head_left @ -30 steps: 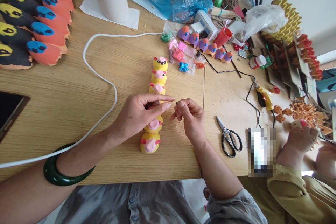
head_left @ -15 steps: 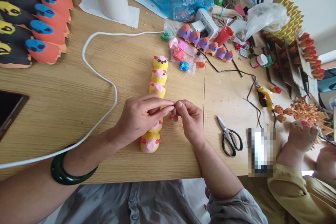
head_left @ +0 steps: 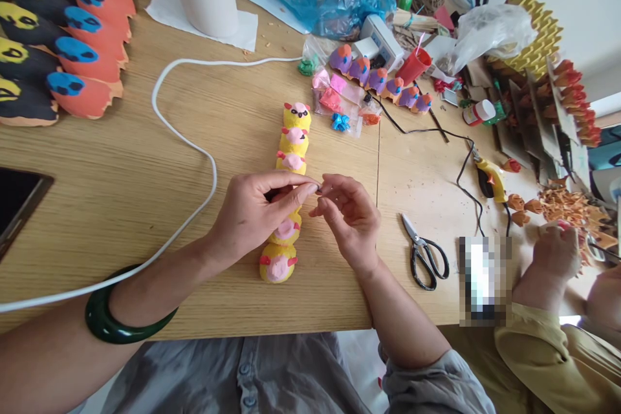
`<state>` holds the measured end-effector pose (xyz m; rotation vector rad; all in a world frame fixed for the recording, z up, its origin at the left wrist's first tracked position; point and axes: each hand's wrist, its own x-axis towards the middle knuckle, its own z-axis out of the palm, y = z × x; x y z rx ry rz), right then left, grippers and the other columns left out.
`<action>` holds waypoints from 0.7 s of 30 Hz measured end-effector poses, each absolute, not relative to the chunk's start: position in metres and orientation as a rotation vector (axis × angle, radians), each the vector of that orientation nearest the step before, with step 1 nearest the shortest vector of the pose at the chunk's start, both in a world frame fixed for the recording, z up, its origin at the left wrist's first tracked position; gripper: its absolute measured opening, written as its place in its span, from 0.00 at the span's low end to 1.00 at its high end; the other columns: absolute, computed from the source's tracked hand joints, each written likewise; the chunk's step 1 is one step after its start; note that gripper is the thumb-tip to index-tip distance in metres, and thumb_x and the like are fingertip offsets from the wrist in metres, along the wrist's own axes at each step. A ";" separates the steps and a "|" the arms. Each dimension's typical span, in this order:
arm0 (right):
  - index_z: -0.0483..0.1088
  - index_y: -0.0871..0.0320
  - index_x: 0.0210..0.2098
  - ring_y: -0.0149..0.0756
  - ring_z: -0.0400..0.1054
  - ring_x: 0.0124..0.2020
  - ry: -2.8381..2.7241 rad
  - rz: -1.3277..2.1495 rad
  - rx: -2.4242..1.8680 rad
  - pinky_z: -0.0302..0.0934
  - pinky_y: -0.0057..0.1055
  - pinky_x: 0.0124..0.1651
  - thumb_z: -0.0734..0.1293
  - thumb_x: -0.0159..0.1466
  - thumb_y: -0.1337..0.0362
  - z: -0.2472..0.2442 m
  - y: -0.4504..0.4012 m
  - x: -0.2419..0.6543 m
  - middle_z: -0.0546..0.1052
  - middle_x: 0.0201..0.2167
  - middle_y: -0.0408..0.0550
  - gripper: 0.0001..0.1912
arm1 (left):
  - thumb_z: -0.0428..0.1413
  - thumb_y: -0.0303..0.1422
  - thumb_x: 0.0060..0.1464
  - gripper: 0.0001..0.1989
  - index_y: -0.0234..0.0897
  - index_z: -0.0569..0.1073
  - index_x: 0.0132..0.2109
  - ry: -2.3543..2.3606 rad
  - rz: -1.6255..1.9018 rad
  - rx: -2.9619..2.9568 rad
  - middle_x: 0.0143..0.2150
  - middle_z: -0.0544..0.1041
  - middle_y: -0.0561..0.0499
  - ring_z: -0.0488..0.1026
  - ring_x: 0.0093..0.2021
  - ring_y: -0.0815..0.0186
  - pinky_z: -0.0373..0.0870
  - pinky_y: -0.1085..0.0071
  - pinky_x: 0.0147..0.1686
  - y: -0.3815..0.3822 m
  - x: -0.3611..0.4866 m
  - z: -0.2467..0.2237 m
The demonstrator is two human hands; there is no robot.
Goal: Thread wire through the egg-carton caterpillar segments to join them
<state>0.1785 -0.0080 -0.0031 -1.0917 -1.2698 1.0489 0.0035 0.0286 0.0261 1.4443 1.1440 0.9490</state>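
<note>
A yellow strip of egg-tray bumps (head_left: pixel 277 263) lies on the table under my hands. Its bumps carry pink snouts and red ears, and dark bits mark the two far faces. My left hand (head_left: pixel 259 210) hovers over the strip's middle, hiding part of it. Thumb and forefinger there pinch a small dark piece of clay (head_left: pixel 319 189). Just right of it is my right hand (head_left: pixel 352 217), with thumb and fingers parted around the piece's end; no object shows in its grasp.
Black-handled scissors (head_left: pixel 423 255) lie to the right. A white cable (head_left: pixel 213 168) crosses the left side. Bagged clay (head_left: pixel 332 100) and a purple bump strip (head_left: pixel 376 79) are beyond. At far right, a co-worker's hand (head_left: pixel 555 255) is near orange pieces.
My right thumb and fingers have parted from their pinch. The dark piece now shows at my left fingertips. The yellow strip has stayed in place.
</note>
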 end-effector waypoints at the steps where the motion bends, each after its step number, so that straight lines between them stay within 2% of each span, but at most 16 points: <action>1: 0.77 0.47 0.52 0.31 0.75 0.36 -1.330 0.977 -1.097 0.79 0.32 0.38 0.73 0.69 0.60 -0.003 -0.008 0.179 0.79 0.42 0.43 0.12 | 0.63 0.39 0.60 0.10 0.40 0.87 0.40 1.123 0.927 1.400 0.26 0.79 0.53 0.70 0.24 0.68 0.67 0.72 0.26 0.028 0.004 0.027; 3: 0.79 0.47 0.50 0.33 0.76 0.37 -1.432 0.827 -1.115 0.79 0.34 0.39 0.73 0.69 0.62 -0.003 -0.009 0.181 0.79 0.40 0.44 0.10 | 0.63 0.40 0.60 0.11 0.39 0.87 0.39 1.085 0.878 1.322 0.24 0.76 0.54 0.67 0.22 0.69 0.65 0.72 0.23 0.027 0.004 0.029; 7: 0.79 0.50 0.44 0.31 0.73 0.29 -1.430 0.729 -1.168 0.76 0.35 0.34 0.72 0.70 0.59 -0.004 -0.009 0.182 0.79 0.35 0.43 0.04 | 0.63 0.42 0.61 0.13 0.38 0.86 0.37 1.038 0.791 1.288 0.20 0.69 0.55 0.62 0.20 0.71 0.60 0.73 0.19 0.026 0.002 0.033; 12: 0.69 0.54 0.29 0.27 0.67 0.21 -1.145 1.040 -1.199 0.72 0.30 0.28 0.68 0.72 0.48 -0.001 -0.006 0.180 0.72 0.23 0.37 0.20 | 0.62 0.43 0.62 0.13 0.40 0.86 0.40 1.094 0.838 1.286 0.21 0.68 0.55 0.63 0.20 0.71 0.62 0.73 0.20 0.028 0.000 0.031; 14: 0.71 0.54 0.30 0.27 0.69 0.22 -1.081 1.148 -1.187 0.74 0.31 0.30 0.71 0.70 0.47 -0.001 -0.002 0.180 0.75 0.25 0.38 0.20 | 0.63 0.43 0.62 0.12 0.41 0.86 0.39 1.112 0.890 1.237 0.21 0.67 0.55 0.61 0.21 0.71 0.61 0.73 0.20 0.030 0.000 0.027; 17: 0.75 0.54 0.35 0.28 0.72 0.25 -0.999 1.227 -1.158 0.75 0.30 0.31 0.76 0.65 0.48 -0.003 0.003 0.182 0.79 0.30 0.40 0.16 | 0.64 0.46 0.61 0.13 0.42 0.85 0.37 1.053 0.943 1.041 0.20 0.59 0.57 0.55 0.20 0.72 0.55 0.72 0.19 0.036 0.001 0.023; 21: 0.72 0.55 0.28 0.26 0.65 0.20 -0.925 1.290 -1.194 0.74 0.29 0.30 0.72 0.67 0.44 -0.008 0.008 0.186 0.74 0.23 0.38 0.22 | 0.65 0.45 0.57 0.13 0.42 0.83 0.33 0.987 0.935 0.833 0.20 0.50 0.59 0.46 0.20 0.73 0.46 0.72 0.19 0.042 0.002 0.022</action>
